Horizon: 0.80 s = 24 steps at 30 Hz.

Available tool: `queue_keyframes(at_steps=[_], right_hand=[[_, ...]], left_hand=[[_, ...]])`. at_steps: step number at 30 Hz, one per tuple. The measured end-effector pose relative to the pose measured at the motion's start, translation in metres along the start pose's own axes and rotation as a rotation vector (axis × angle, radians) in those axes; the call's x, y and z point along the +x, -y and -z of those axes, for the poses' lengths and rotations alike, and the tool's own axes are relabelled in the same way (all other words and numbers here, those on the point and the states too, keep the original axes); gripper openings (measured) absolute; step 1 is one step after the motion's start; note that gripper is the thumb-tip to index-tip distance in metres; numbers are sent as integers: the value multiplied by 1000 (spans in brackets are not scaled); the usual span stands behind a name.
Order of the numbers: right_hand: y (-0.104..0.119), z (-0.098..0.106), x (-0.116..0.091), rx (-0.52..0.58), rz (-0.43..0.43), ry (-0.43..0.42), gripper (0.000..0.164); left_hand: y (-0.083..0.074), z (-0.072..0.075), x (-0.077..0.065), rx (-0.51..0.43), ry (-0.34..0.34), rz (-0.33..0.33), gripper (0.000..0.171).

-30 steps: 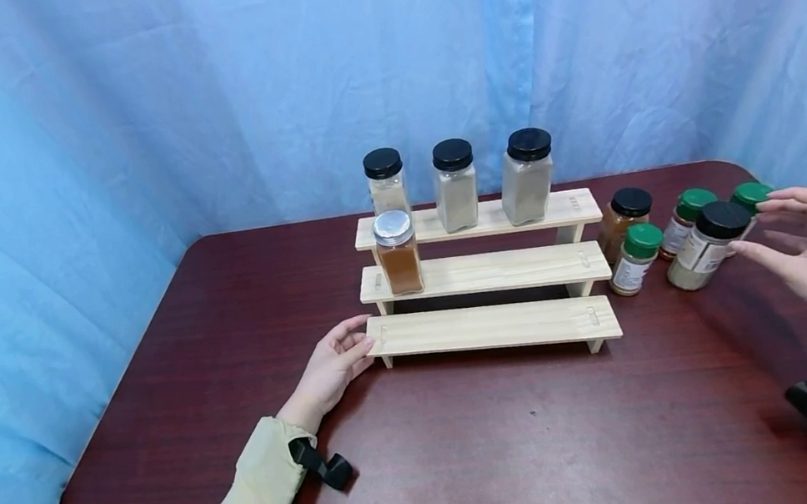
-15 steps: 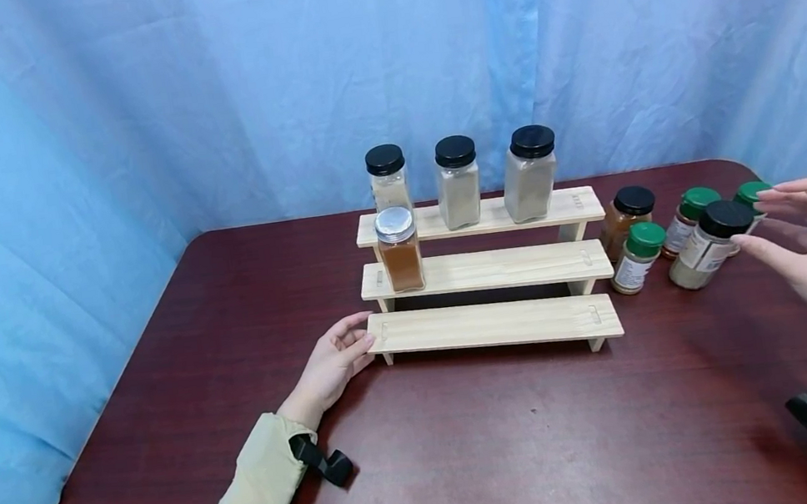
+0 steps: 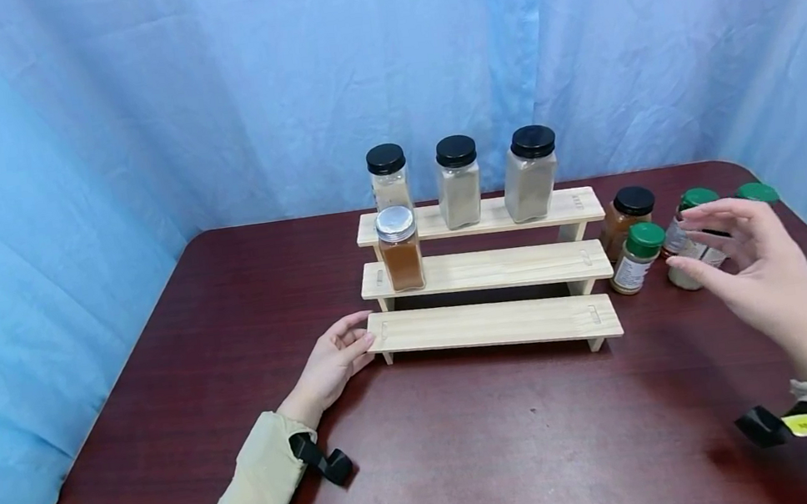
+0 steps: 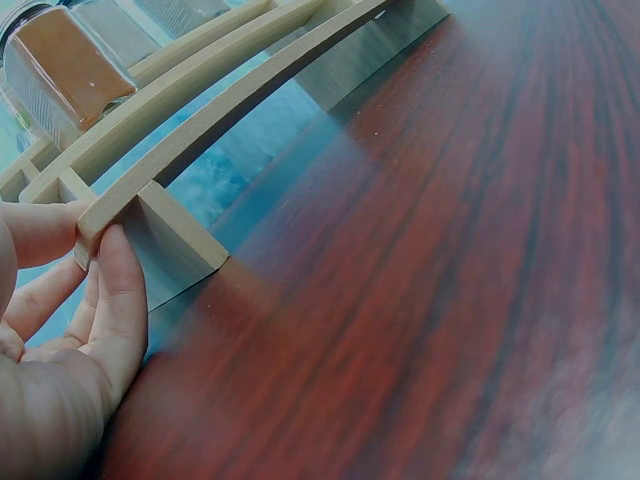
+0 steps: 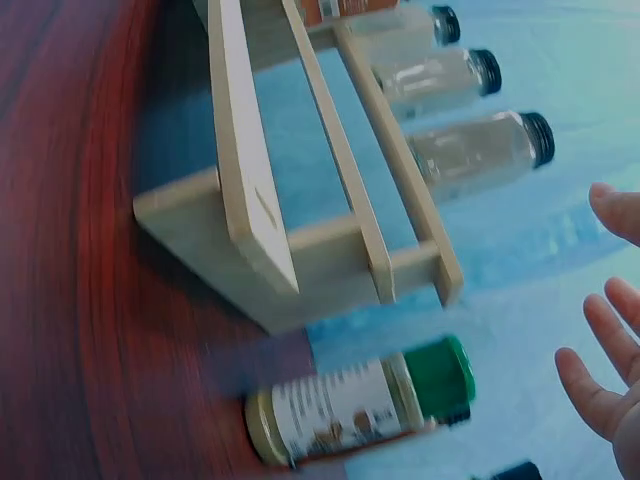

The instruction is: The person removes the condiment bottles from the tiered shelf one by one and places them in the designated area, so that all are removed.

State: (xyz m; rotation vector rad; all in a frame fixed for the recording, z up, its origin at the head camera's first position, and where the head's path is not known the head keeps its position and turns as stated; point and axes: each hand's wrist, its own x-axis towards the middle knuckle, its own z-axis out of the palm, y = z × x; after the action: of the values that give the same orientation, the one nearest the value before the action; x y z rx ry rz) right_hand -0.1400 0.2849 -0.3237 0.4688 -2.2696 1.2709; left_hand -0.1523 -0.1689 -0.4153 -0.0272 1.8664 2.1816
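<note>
A three-tier wooden spice rack (image 3: pixel 495 323) stands on the table. My left hand (image 3: pixel 331 370) pinches the left end of its lowest tier; in the left wrist view the thumb and fingers (image 4: pixel 122 290) meet around the board's corner. On the middle tier stands a silver-lidded jar of orange-brown powder (image 3: pixel 402 260). Three black-lidded jars of pale powder (image 3: pixel 460 194) line the top tier. My right hand (image 3: pixel 761 267), thumb and fingers spread apart and holding nothing, hovers in front of a jar of pale contents (image 3: pixel 687 272) and partly hides it.
Right of the rack stand a green-lidded spice jar (image 3: pixel 631 262), a black-lidded brown jar (image 3: pixel 626 220) and two more green-lidded jars, one with its lid (image 3: pixel 757 193) showing behind my right hand. Blue curtains (image 3: pixel 350 65) hang around the dark red table (image 3: pixel 473 445).
My right hand has moved left, from beside the black-lidded jar to in front of it, covering its lid. The left hand keeps its hold on the rack.
</note>
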Motion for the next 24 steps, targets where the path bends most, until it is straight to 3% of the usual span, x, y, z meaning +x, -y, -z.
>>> queue_keyframes(at_steps=[17,24], right_hand=[[19,-61,6,162,89,123,60],[23,-86,7,148,19,221,55]], left_hand=[[1,0,1,5,-3,3,48],[0,0,0,4,-1,6,48]])
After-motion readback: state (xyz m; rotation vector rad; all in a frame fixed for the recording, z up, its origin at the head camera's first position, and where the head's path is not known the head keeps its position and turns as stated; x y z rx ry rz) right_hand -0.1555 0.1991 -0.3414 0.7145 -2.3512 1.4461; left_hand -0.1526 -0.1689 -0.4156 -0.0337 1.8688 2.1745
